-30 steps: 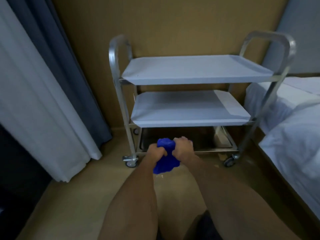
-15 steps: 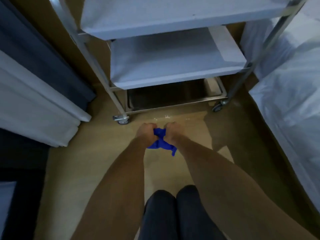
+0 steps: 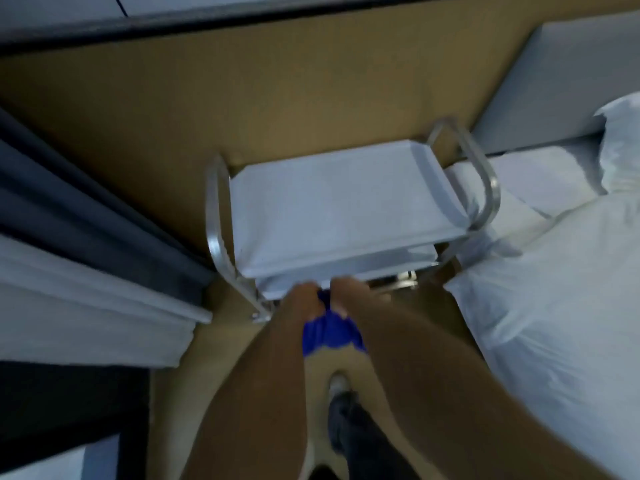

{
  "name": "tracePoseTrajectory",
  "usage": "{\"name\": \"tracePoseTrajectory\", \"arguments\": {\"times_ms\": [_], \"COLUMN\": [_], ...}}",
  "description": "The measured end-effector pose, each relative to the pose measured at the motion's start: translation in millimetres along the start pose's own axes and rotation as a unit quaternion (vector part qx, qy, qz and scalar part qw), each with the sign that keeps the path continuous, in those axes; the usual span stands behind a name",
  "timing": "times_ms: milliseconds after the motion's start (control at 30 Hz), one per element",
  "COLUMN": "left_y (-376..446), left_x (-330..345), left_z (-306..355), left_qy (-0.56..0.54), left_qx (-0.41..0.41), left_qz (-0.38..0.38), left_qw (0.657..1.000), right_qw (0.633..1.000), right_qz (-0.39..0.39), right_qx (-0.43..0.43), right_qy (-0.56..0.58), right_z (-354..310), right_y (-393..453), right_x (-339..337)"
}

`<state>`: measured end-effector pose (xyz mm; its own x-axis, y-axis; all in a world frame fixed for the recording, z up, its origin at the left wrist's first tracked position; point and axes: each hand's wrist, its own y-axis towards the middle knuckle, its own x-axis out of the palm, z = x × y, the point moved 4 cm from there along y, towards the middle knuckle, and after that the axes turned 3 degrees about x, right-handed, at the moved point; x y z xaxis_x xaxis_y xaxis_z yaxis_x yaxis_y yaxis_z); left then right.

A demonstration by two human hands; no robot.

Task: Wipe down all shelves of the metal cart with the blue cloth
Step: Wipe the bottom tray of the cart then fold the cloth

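The metal cart [image 3: 216,216] stands against the tan wall, seen from above. Its pale top shelf [image 3: 339,206] is bare and hides most of the middle shelf [image 3: 398,259]; the bottom shelf barely shows. The blue cloth [image 3: 330,332] hangs bunched between my fists, just in front of the cart's near edge. My left hand [image 3: 303,301] and my right hand [image 3: 348,294] are both closed on its upper end, side by side and nearly touching. The frame is motion-blurred.
A bed with white bedding [image 3: 561,282] and a pillow [image 3: 620,140] lies close on the right of the cart. Grey and white curtains [image 3: 86,271] hang on the left. My leg and shoe [image 3: 341,410] stand on the tan floor below my arms.
The view has risen from low near the floor to high above the cart. My hands still grip the cloth together, and more of it now hangs below my fists.
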<state>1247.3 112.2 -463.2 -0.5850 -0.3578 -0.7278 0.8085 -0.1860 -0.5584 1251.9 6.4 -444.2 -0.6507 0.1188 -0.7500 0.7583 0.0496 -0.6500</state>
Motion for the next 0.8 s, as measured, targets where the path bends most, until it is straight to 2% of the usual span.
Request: {"name": "tracePoseTrajectory", "arguments": {"times_ms": [100,267,500,667,800], "left_y": [2.4,14.3,53.5,77.2,89.0], "left_x": [-66.4,-140.0,-233.8,-305.4,-325.6], "left_z": [15.2,17.6,31.8,58.1,75.2], "left_qy": [0.001,0.010,0.065,0.043,-0.019], "left_qx": [0.006,-0.015,0.019,0.062,0.102], "left_qz": [0.022,0.047,0.074,0.156,0.218], "left_qw": [1.000,0.999,0.995,0.985,0.970], "right_qw": [1.000,0.994,0.987,0.972,0.966], "right_qz": [-0.010,0.057,0.126,0.214,0.250], "right_qx": [0.027,0.074,0.086,0.087,0.061], "right_qy": [0.010,0.055,0.053,0.039,0.003], "right_z": [-13.5,-39.3,-55.8,-57.3,-50.8], "right_y": [-5.4,4.2,35.3,47.1,53.2], "right_x": [-61.1,-120.5,-205.6,-289.3,-325.5]}}
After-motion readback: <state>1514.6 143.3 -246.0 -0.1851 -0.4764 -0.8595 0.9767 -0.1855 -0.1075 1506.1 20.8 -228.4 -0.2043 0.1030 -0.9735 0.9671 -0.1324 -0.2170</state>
